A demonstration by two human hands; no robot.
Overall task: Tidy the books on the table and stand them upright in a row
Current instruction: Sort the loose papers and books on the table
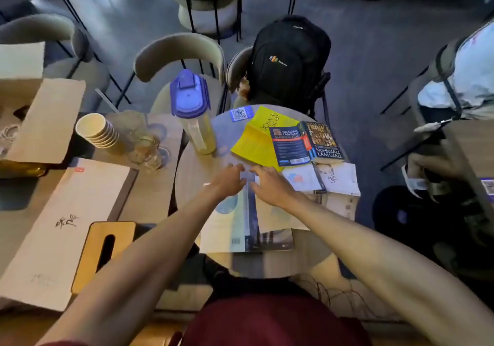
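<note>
Several books lie spread open, face down, on a small round table (192,174). Nearest me is a pale book with a dark blue spine (240,228). My left hand (230,181) and my right hand (270,184) rest on its far end, either side of the spine, fingers spread and gripping nothing. Beyond it lies a yellow book (256,142), overlapped by a blue book titled "Nghĩ giàu làm giàu" (307,142). A white book (331,178) sits to the right, on top of another pale book (336,206).
A drink jug with a purple lid (193,113) stands at the table's far left. On the adjoining table at left are stacked paper cups (96,131), glasses (144,147), cardboard boxes (53,228) and a wooden tissue box (104,252). A black backpack (288,59) sits on a chair beyond. Another person (459,78) sits at right.
</note>
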